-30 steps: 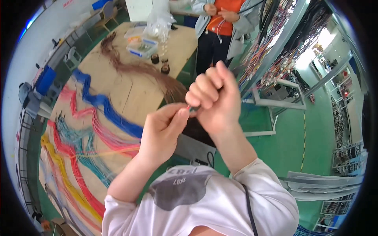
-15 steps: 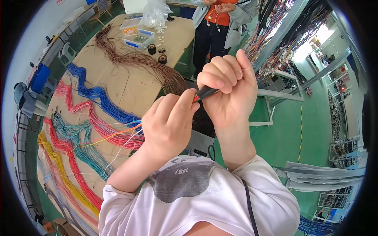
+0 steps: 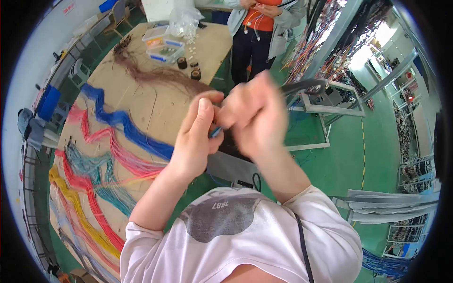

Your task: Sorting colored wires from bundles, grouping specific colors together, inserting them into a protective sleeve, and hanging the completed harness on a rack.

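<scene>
Grasping a wire (image 3: 215, 132) at its 3 o'clock, the left hand (image 3: 192, 137) was beside the right hand (image 3: 258, 118), whose blurred grip, with a tube (image 3: 306, 86) at its 2 o'clock, I could not tell. Too weak pinching could drop the wire.

light is bright and even, glare whites out the upper right, blur smears the right hand (image 3: 257, 115), and edges bow toward black corners.

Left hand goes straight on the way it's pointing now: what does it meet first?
The left hand would probably meet the right hand first; blur hides whether they already touch.
</scene>
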`<move>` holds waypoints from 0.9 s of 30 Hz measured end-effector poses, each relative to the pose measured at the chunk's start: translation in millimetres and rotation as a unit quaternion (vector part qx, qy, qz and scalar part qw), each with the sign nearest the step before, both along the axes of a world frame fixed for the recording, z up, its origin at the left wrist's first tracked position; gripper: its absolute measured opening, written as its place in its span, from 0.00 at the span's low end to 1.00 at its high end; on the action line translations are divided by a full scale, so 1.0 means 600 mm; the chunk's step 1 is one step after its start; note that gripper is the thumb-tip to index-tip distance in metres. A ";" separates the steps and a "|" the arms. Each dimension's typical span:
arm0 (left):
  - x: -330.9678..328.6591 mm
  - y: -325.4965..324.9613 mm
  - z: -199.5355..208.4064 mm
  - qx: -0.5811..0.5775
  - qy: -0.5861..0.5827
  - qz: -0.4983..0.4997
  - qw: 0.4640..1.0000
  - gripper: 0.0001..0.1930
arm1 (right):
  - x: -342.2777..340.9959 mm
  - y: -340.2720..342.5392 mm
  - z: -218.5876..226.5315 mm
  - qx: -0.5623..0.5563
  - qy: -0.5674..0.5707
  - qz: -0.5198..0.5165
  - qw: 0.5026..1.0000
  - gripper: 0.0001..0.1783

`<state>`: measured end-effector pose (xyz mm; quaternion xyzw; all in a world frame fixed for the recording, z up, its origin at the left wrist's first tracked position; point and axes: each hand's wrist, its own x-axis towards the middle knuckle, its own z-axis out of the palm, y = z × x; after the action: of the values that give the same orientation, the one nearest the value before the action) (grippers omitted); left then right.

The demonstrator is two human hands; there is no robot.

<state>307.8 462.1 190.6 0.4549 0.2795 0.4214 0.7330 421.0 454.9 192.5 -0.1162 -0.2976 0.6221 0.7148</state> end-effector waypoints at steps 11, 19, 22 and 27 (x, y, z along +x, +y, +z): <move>-0.022 0.041 -0.044 -0.082 0.063 -0.172 0.980 0.31 | -0.012 -0.003 -0.075 -0.073 -0.001 -0.015 0.997 0.09; -0.079 0.015 -0.049 0.107 0.288 -0.256 0.916 0.12 | 0.143 -0.005 0.002 -0.007 0.037 -0.076 0.996 0.15; -0.050 -0.011 -0.009 0.141 0.301 -0.195 0.923 0.12 | 0.179 0.002 0.024 0.040 0.057 -0.089 0.994 0.16; -0.049 0.000 0.000 0.094 0.289 -0.127 0.944 0.13 | 0.069 0.026 0.016 -0.043 0.089 -0.100 0.990 0.16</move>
<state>278.4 461.8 190.6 0.6556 0.3785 0.2001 0.6220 462.2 470.5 202.0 -0.1202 -0.1926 0.5679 0.7912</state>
